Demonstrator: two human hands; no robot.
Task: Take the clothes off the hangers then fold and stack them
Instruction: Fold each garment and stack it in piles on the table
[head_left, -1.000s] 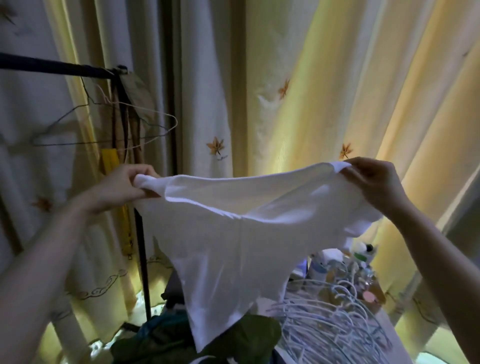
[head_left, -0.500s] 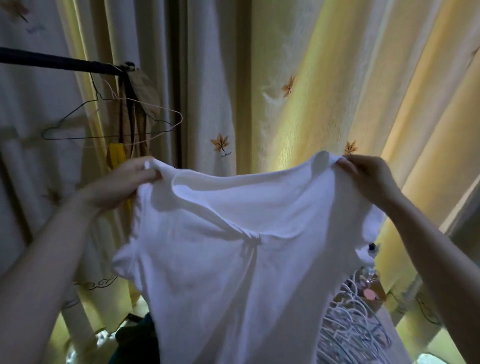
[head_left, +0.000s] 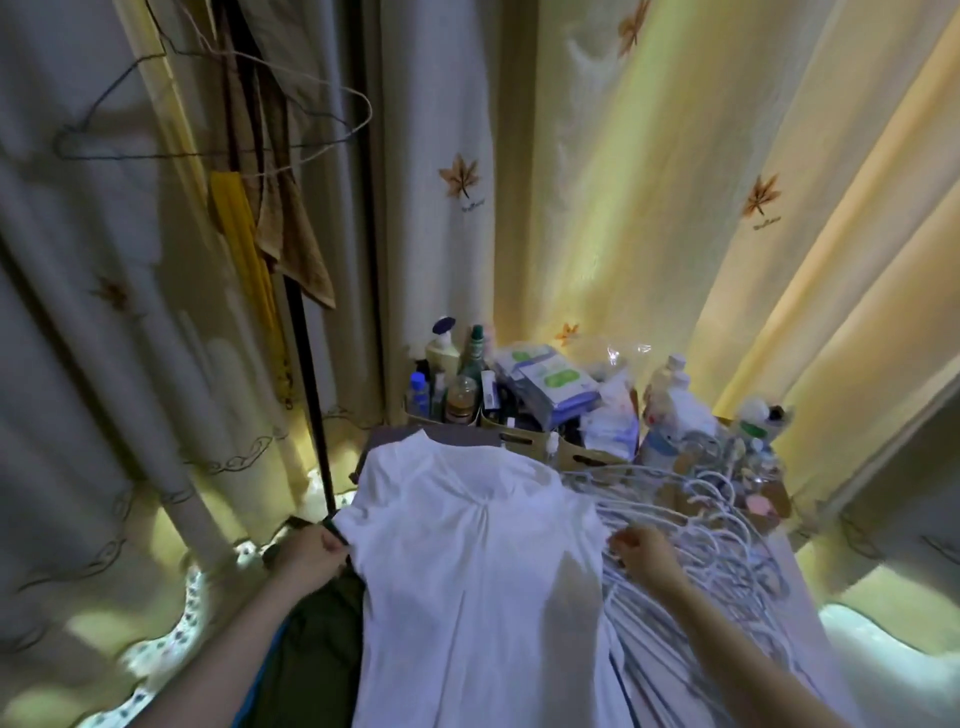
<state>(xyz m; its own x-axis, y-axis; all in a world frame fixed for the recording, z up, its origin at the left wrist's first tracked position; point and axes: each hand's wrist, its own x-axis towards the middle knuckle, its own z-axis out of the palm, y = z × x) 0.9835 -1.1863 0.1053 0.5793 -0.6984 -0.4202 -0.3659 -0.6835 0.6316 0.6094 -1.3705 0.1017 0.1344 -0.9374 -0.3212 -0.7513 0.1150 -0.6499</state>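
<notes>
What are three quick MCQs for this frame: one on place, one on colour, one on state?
1. Where is the pile of white hangers relative to the white shirt?
A. To its left
B. To its right
C. Hanging on the rail

2. What colour is the garment lying under the shirt's left edge?
A. Dark green
B. Red
C. Pink

3. What state is the shirt in?
A. On a hanger
B. Held up in the air
C. Laid flat, off its hanger

Answers:
1 B: the hangers fan out by the right hand.
2 A: dark green cloth shows beside the left hand.
3 C: it lies spread out, with a hand pinching each sleeve.
</notes>
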